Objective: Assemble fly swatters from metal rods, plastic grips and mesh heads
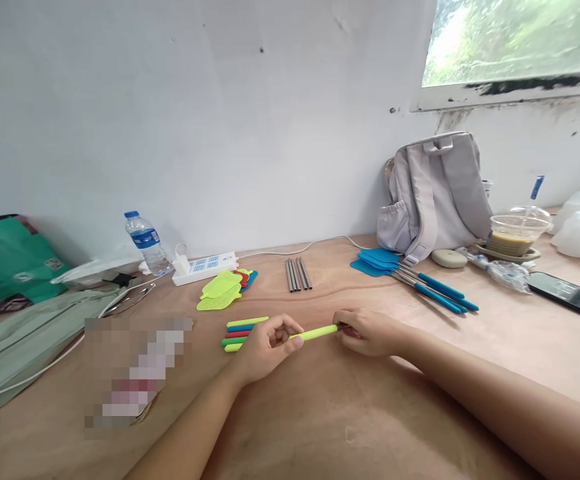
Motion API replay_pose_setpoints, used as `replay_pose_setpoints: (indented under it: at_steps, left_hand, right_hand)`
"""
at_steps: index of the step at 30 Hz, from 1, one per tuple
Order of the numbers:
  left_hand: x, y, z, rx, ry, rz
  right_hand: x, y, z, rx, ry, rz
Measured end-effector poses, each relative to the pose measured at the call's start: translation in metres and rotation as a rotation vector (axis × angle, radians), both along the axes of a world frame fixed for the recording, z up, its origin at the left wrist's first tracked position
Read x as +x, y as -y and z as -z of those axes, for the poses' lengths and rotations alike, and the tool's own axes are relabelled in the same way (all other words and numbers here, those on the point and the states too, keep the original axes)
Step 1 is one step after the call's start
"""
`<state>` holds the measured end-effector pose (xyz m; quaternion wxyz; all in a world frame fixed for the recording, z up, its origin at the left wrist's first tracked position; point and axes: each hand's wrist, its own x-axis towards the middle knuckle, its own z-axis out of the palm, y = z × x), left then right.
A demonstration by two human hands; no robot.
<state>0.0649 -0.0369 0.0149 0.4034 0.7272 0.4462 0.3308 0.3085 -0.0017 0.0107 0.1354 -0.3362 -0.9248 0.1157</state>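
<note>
My left hand [273, 343] pinches a yellow-green fly swatter handle [317, 333] between thumb and fingers, above the table. My right hand [365, 331] is closed at the handle's other end; a small bit of metal shows there, the rest hidden by the fingers. Beside my left hand lie several coloured handles [235, 335], partly covered by it. Several short metal tubes [299, 275] lie further back in the middle. Left of them is a pile of yellow-green swatter heads [220, 291], with a red one [244, 279] and a blue one behind.
Several blue fly swatters [420, 283] lie at right before a grey backpack [433, 193]. A power strip [205, 268] and water bottle [147, 243] stand by the wall. A drink cup [517, 233] and phone [570, 297] are far right. A blurred-out item [140, 373] lies left.
</note>
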Motion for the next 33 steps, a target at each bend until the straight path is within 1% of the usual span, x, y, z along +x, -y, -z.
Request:
replay_pose_setpoints:
  at_steps: [2,4,9,14,17,21,23,25,27,29,31,33]
  left_hand:
    - [-0.001,-0.002,0.0,-0.052,0.103,0.039]
    - [-0.002,-0.002,0.0,-0.066,0.172,0.055]
    - [0.0,0.0,-0.003,-0.059,0.281,0.053]
    - [0.004,0.006,-0.006,-0.106,0.411,0.183]
    - [0.01,0.011,-0.006,-0.126,0.423,0.233]
    - [0.012,0.014,-0.005,-0.109,0.368,0.233]
    - [0.01,0.012,-0.005,-0.104,0.321,0.213]
    - [0.007,0.011,-0.008,-0.065,0.221,0.173]
    - [0.006,0.011,-0.011,0.025,0.031,0.126]
    - [0.008,0.014,-0.014,0.145,-0.234,0.094]
    - [0.01,0.016,-0.016,0.267,-0.475,0.113]
    - [0.01,0.015,-0.018,0.362,-0.614,0.158]
  right_hand:
    - [0.007,-0.004,-0.003,-0.015,-0.036,-0.071]
    - [0.012,-0.007,-0.005,-0.017,-0.041,-0.11]
    - [0.016,-0.012,-0.002,0.03,0.059,-0.07]
    - [0.013,-0.009,0.0,0.12,0.121,-0.095]
    - [0.014,-0.008,-0.004,0.166,0.152,-0.127]
    - [0.017,-0.011,-0.008,0.178,0.161,-0.134]
    - [0.017,-0.013,-0.009,0.139,0.151,-0.128]
    - [0.014,-0.013,-0.009,0.092,0.138,-0.099]
    - [0.009,-0.01,-0.009,0.073,0.133,-0.063]
    - [0.003,-0.004,-0.01,0.086,0.147,-0.064]
    - [-0.002,0.004,-0.011,0.097,0.166,-0.087]
    - [-0.004,0.01,-0.013,0.084,0.157,-0.098]
